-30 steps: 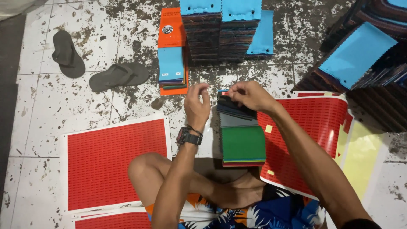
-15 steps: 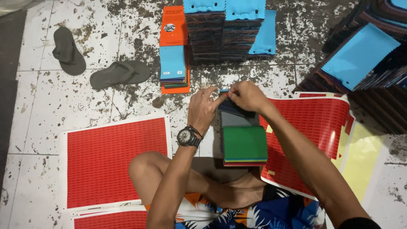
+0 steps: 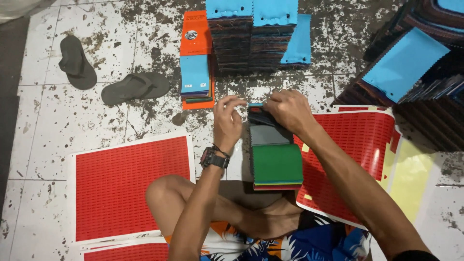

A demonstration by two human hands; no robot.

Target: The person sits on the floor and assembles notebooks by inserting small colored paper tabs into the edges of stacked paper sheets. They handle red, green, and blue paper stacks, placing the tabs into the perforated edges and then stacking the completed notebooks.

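At the far left, two dark sandals (image 3: 113, 77) lie on the stained white tile floor (image 3: 38, 125). Nearer, a red label sheet (image 3: 128, 186) with a white border lies flat on the left, and a second one shows under its near edge. Further right and far, an orange card (image 3: 195, 31) carries a small pile of fabric swatches with a light blue one (image 3: 195, 72) on top. Beside it stand tall piles of dark swatches with blue tops (image 3: 253, 29).

In the middle, the left hand (image 3: 227, 121), with a black watch (image 3: 213, 158) on the wrist, has its fingers curled narrow just beside the far edge of the swatch booklet (image 3: 275, 154); I cannot tell if it pinches anything. The right hand (image 3: 289, 112) presses on the booklet's far end, over a grey swatch, and a green swatch lies nearer. The booklet lies on the floor in front of the crossed legs.

On the right, another red label sheet (image 3: 357, 145) lies partly over yellow backing paper (image 3: 411, 179). Far right, more dark piles carry a blue swatch (image 3: 411, 63).
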